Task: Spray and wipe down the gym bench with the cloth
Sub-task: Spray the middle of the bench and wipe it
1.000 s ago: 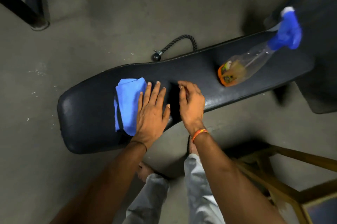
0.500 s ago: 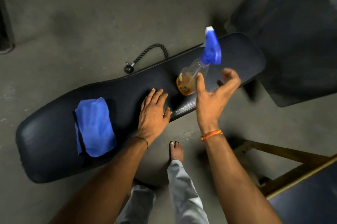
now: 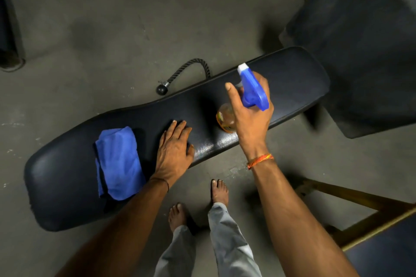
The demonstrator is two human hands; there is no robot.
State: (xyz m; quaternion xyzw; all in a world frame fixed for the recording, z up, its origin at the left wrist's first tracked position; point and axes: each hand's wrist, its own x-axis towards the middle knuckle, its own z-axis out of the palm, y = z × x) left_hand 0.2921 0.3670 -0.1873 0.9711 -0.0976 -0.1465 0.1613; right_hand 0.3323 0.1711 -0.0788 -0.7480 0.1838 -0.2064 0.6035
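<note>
A long black padded gym bench (image 3: 292, 78) runs from lower left to upper right. A folded blue cloth (image 3: 119, 162) lies on its left part, untouched. My left hand (image 3: 174, 150) rests flat on the pad just right of the cloth, fingers apart, holding nothing. A clear spray bottle (image 3: 226, 116) with orange liquid and a blue trigger head (image 3: 253, 89) stands on the middle of the bench. My right hand (image 3: 252, 116) is wrapped around the bottle's neck below the trigger head, thumb raised.
A black rope handle with a ball end (image 3: 180, 74) lies on the concrete floor behind the bench. A dark mat (image 3: 360, 40) is at the upper right, a wooden frame (image 3: 360, 204) at the lower right. My bare feet (image 3: 219, 193) stand in front of the bench.
My right hand has gone from hovering open beside the spray bottle to closing around its neck. One second ago my left hand lay on the cloth; it now rests on the bare pad.
</note>
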